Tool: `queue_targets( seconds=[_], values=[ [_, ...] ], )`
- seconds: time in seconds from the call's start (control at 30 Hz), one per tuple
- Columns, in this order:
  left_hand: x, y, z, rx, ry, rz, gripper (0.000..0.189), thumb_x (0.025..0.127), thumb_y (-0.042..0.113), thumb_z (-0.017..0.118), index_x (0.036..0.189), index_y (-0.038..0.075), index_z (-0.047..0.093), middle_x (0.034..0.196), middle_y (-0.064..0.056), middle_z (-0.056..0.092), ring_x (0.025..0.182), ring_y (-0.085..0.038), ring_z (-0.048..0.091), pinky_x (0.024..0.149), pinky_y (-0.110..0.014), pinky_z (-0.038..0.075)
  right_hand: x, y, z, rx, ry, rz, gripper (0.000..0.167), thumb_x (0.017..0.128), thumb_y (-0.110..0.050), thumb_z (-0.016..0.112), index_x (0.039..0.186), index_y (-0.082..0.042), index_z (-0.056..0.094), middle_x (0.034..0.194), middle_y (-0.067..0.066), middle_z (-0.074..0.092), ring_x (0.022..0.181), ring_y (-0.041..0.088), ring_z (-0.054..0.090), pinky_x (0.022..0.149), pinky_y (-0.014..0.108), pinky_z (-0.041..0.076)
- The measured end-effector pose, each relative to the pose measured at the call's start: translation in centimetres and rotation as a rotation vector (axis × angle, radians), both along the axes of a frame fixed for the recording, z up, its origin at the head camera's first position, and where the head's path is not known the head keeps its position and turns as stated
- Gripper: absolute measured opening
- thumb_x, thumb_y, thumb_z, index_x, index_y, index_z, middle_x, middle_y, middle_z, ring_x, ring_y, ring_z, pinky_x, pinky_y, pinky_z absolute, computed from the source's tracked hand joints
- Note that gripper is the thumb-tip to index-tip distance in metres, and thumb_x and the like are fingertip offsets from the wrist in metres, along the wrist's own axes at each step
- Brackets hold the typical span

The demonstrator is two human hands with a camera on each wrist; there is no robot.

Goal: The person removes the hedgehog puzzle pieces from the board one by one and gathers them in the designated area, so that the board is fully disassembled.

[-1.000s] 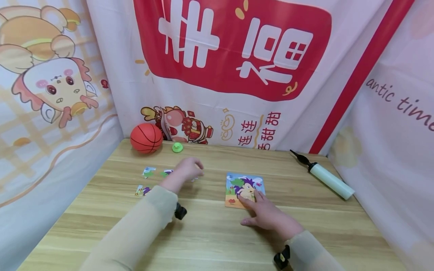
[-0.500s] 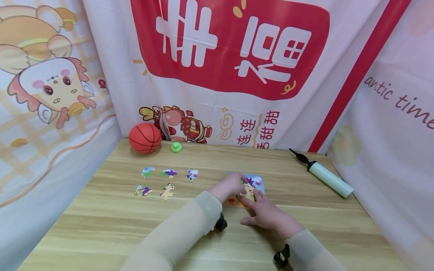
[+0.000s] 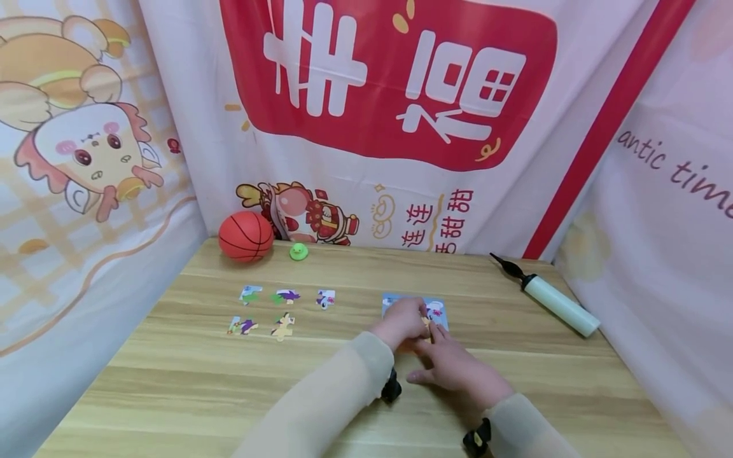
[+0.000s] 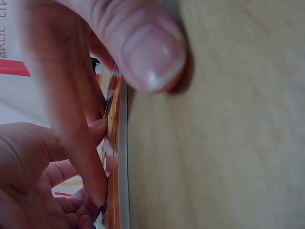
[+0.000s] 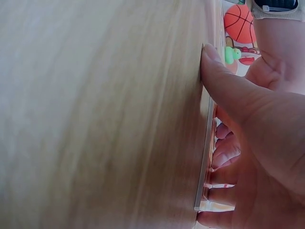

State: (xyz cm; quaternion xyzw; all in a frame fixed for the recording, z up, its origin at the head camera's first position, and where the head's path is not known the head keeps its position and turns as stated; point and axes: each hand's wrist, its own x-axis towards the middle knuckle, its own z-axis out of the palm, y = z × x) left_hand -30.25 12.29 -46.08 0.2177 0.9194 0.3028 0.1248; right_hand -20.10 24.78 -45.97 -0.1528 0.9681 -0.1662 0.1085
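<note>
A square picture puzzle (image 3: 389, 299) in a shallow tray lies mid-table, largely covered by both hands. My left hand (image 3: 406, 317) reaches over it with bent fingers pointing down. In the left wrist view, one extended finger (image 4: 78, 143) presses on the puzzle's face, while the thumb (image 4: 152, 57) stays apart from it. My right hand (image 3: 455, 367) rests along the puzzle's lower right edge, fingers spread on top and thumb out on the table. From the right wrist, the tray's edge (image 5: 204, 176) shows beside those fingers. Whatever lies beneath the left fingertips is hidden.
Several loose puzzle pieces (image 3: 282, 326) lie in two rows to the left. At the back left are a red basketball (image 3: 246, 236) and a green rubber duck (image 3: 298, 251). A pale green hand pump (image 3: 561, 305) with a black nozzle lies at the right. Printed cloth hangs around the wooden table (image 3: 229, 388).
My left hand has moved right, from above the loose pieces to the puzzle, and a little further over it during the last half second. The right hand has stayed at the puzzle's edge.
</note>
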Motion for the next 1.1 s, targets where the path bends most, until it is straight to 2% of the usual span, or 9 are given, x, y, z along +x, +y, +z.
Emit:
queue_targets(
  seconds=[0.23, 0.57, 0.67, 0.87, 1.1],
  values=[
    [0.0, 0.2, -0.2, -0.027, -0.007, 0.004, 0.035, 0.075, 0.022, 0.084, 0.102, 0.017, 0.062, 0.095, 0.001, 0.061, 0.083, -0.018, 0.054, 0.070, -0.031, 0.045, 0.2, 0.2, -0.3, -0.056, -0.018, -0.043, 0.073, 0.082, -0.056, 0.072, 0.147, -0.029, 0.049, 0.156, 0.034, 0.011, 0.143, 0.050, 0.008, 0.108, 0.066, 0.020],
    [0.0, 0.4, -0.4, -0.023, -0.018, 0.009, 0.039, 0.076, 0.023, 0.084, 0.109, 0.017, 0.062, 0.101, -0.001, 0.060, 0.088, -0.018, 0.055, 0.074, -0.032, 0.046, 1.2, 0.5, 0.0, -0.005, -0.038, -0.119, 0.074, 0.082, -0.058, 0.071, 0.147, -0.033, 0.047, 0.152, 0.039, 0.017, 0.140, 0.054, 0.016, 0.106, 0.067, 0.022],
    [0.0, 0.3, -0.3, 0.006, -0.026, 0.006, 0.041, 0.076, 0.020, 0.084, 0.110, 0.015, 0.061, 0.101, -0.002, 0.058, 0.087, -0.019, 0.054, 0.073, -0.032, 0.046, 1.3, 0.6, -0.1, -0.004, -0.028, -0.121, 0.074, 0.082, -0.058, 0.071, 0.147, -0.034, 0.047, 0.152, 0.039, 0.016, 0.139, 0.055, 0.017, 0.106, 0.067, 0.023],
    [0.0, 0.2, -0.5, 0.120, -0.106, 0.020, 0.040, 0.078, 0.011, 0.082, 0.110, 0.011, 0.057, 0.094, -0.003, 0.054, 0.078, -0.018, 0.054, 0.064, -0.030, 0.048, 1.2, 0.6, -0.4, -0.011, -0.022, -0.125, 0.074, 0.082, -0.058, 0.071, 0.148, -0.035, 0.045, 0.153, 0.038, 0.015, 0.140, 0.054, 0.016, 0.105, 0.067, 0.024],
    [-0.5, 0.6, -1.1, 0.286, -0.213, 0.075, 0.017, 0.089, 0.005, 0.070, 0.098, 0.008, 0.056, 0.084, -0.007, 0.058, 0.061, -0.020, 0.060, 0.053, -0.031, 0.050, 1.2, 0.7, -0.6, -0.007, -0.013, -0.132, 0.076, 0.082, -0.059, 0.070, 0.149, -0.037, 0.042, 0.153, 0.038, 0.015, 0.141, 0.054, 0.014, 0.107, 0.066, 0.021]
  ],
)
